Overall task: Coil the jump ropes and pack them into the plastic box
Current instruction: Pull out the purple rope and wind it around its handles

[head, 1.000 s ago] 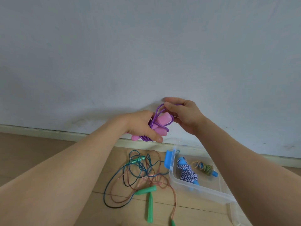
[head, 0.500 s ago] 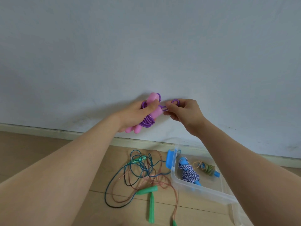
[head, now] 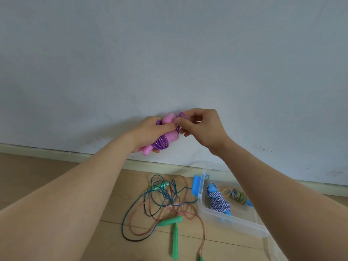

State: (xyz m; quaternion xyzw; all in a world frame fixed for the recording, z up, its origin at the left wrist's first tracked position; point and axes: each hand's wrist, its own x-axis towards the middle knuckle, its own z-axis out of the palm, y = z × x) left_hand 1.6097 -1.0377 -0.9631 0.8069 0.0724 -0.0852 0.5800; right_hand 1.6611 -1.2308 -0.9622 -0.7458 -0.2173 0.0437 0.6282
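Up in front of the pale wall (head: 169,53), well above the floor, both hands meet on one bundle. The left hand (head: 150,132) has its fingers curled round the purple jump rope (head: 161,145), gripping the two pink handles (head: 166,137) side by side with the cord wound around their middle. The right hand (head: 205,129) is just beside it, touching the same bundle at its upper end: thumb and forefinger pinch a small loop of the purple cord, the other fingers tucked loosely underneath. So the rope sits between the two hands, mostly in the left palm.

Below them and off to the right, on the wooden floor (head: 56,166), stands the clear plastic box (head: 231,221), a blue latch (head: 196,187) on its near end. Inside lie a coiled blue-and-white rope (head: 218,201) and, beyond it, a smaller yellowish-green rope (head: 238,195).

Left of the box, directly under the hands, two loose ropes sprawl in a tangle: a teal cord (head: 135,210) and a copper-coloured cord (head: 188,187), with green handles (head: 170,221) lying among them. One teal strand reaches the box wall near the latch. A cream skirting board (head: 56,152) runs behind it all.
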